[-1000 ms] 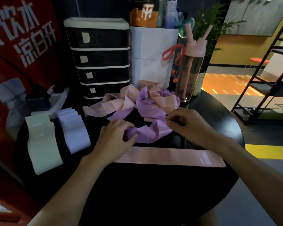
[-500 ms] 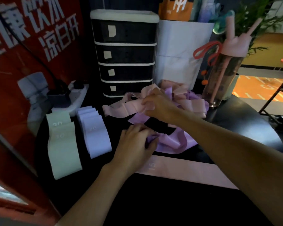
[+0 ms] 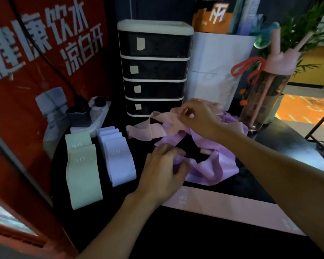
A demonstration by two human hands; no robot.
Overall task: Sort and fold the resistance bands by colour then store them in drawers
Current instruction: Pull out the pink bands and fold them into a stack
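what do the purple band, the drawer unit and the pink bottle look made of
Purple band: thin stretchy rubber or latex, probably; soft sheen, drapes and crumples limply.
Drawer unit: likely plastic; dark glossy fronts in pale moulded frames.
Pink bottle: see-through body, plastic or glass; opaque pink lid.

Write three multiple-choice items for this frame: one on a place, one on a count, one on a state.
1. Where do the green bands lie?
A. left of the lavender bands
B. inside a drawer
C. on top of the tangled pile

2. How many drawer fronts does the drawer unit show?
A. two
B. four
C. six

3. What is the right hand doing?
A. lying flat on the table
B. pinching a pink band
C. pulling a drawer open

Answers:
1 A, green is the leftmost stack, beside the lavender one.
2 B, four labelled fronts are stacked.
3 B, its fingertips nip the pink strip.
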